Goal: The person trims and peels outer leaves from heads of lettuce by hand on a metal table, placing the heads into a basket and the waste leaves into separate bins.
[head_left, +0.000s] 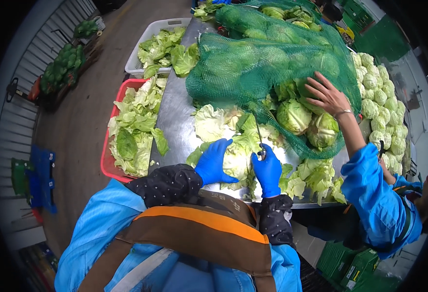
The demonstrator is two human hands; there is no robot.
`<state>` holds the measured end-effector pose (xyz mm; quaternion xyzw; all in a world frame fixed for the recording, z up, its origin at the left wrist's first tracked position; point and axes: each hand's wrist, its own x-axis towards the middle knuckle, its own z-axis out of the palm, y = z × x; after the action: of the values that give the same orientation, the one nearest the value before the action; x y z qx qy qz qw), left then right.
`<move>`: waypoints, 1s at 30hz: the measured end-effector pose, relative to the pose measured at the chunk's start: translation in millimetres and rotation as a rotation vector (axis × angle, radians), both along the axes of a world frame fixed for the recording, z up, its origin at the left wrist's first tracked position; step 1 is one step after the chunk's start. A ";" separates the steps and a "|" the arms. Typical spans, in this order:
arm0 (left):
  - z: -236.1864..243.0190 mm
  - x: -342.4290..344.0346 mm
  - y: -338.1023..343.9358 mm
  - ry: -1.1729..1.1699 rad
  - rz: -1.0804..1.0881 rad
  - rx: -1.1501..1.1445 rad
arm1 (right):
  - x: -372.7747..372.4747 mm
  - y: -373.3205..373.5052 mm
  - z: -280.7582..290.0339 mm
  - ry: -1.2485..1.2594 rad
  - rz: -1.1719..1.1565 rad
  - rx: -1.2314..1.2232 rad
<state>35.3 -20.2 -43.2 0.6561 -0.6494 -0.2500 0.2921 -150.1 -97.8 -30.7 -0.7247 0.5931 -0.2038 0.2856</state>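
Both my hands are in blue gloves at the steel tabletop. My left hand cups the left side of a pale green cabbage, thumb and fingers curved round it. My right hand grips a knife at the cabbage's right, its thin blade pointing away from me. Loose outer leaves lie beyond and to both sides. Just past them is a green mesh sack of cabbages, with a few whole heads showing at its opening. The cabbage's underside is hidden.
A red crate and white crate of leaves line the left. A co-worker at right lays a bare hand on the sack. Trimmed cabbages are piled beyond them. A loaded pallet truck stands far left.
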 end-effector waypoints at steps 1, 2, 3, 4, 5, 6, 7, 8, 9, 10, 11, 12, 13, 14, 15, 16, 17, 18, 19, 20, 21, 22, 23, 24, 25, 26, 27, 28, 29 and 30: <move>-3.1 4.8 4.0 0.027 0.003 0.015 | 3.6 0.1 -3.8 -0.092 0.077 -0.011; -6.2 6.4 5.8 0.028 0.016 0.019 | 9.3 8.5 5.6 -0.167 0.115 -0.087; -9.2 7.5 6.2 0.040 0.014 0.016 | 13.1 15.8 17.5 -0.095 0.130 0.003; -8.0 6.4 3.9 0.054 0.005 0.005 | 14.1 19.2 30.3 -0.019 0.138 0.084; -3.1 6.5 3.6 0.056 -0.016 0.045 | 14.1 15.6 22.5 0.040 0.090 0.122; -3.6 5.6 6.0 0.060 -0.010 0.043 | 6.7 10.3 0.9 0.086 0.081 0.047; -3.7 5.2 7.6 0.045 -0.012 0.039 | 0.9 2.2 -12.4 0.075 0.061 0.050; -4.3 4.9 11.1 0.030 -0.013 0.043 | -3.3 -2.7 -22.4 0.064 0.042 0.060; -6.5 5.6 12.5 0.032 -0.007 0.045 | -4.9 -8.9 -33.4 0.054 0.007 0.020; -11.2 6.9 14.4 0.028 -0.014 0.015 | -3.8 -14.8 -44.7 0.042 -0.030 -0.019; -12.7 6.6 12.0 0.025 -0.027 -0.027 | -2.7 -24.4 -54.8 0.131 -0.059 -0.063; -13.2 6.4 11.5 0.027 -0.031 -0.037 | -0.9 -30.6 -65.3 0.184 -0.104 0.021; -13.0 8.1 12.9 0.071 -0.035 -0.041 | 3.5 -36.7 -69.5 0.167 -0.112 0.010; -12.3 9.4 14.6 0.116 -0.040 -0.046 | 5.6 -43.3 -72.5 0.150 -0.122 -0.001; -10.8 9.5 17.7 0.140 -0.055 -0.051 | 4.9 -50.5 -73.9 0.093 -0.167 0.053; -10.1 14.6 23.5 0.137 -0.048 -0.057 | 8.3 -49.9 -72.6 0.091 -0.160 0.047; -9.6 20.4 29.9 0.158 -0.101 -0.026 | 10.1 -47.1 -71.0 -0.045 -0.177 0.036; -9.3 25.6 36.1 0.179 -0.156 0.003 | 10.4 -43.0 -69.8 -0.181 -0.194 0.024; -9.9 30.4 45.2 0.190 -0.149 -0.040 | 8.8 -32.5 -74.5 -0.399 -0.193 -0.034; -12.0 37.3 50.8 0.190 -0.129 -0.039 | 5.7 -16.6 -70.3 -0.685 -0.177 0.111; -15.1 43.7 59.5 0.214 -0.124 -0.031 | 6.9 3.9 -59.2 -0.741 -0.151 0.041; -17.1 47.3 69.0 0.242 -0.119 -0.019 | 2.8 27.1 -41.0 -0.657 -0.129 0.005; -11.2 45.8 68.0 0.225 -0.099 -0.022 | -5.0 45.7 -38.1 -0.657 -0.181 0.182; 0.5 40.1 62.2 0.230 -0.093 -0.023 | -14.5 58.1 -52.3 -0.678 -0.049 0.099; 12.6 34.5 56.2 0.168 -0.069 0.008 | -11.9 67.9 -47.0 -0.772 -0.118 0.292; 20.1 30.0 49.2 0.105 -0.049 0.035 | -7.1 75.9 -38.6 -0.861 -0.190 0.483; 17.4 27.6 41.4 -0.062 -0.022 -0.132 | -5.3 76.0 -37.1 -0.866 -0.231 0.624; 21.1 27.0 32.8 -0.063 -0.017 -0.138 | -6.9 73.9 -35.4 -0.855 -0.140 0.644; 26.0 27.0 24.9 -0.125 -0.094 -0.073 | -5.9 71.2 -34.6 -0.827 -0.117 0.612; 29.3 29.4 18.5 -0.187 -0.171 -0.007 | -4.8 68.5 -34.2 -0.798 -0.096 0.581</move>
<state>64.8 -1.7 -13.9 0.6176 -0.7283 -0.2096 0.2103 -155.0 -29.3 -64.9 -0.4525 0.5024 -0.3047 0.6708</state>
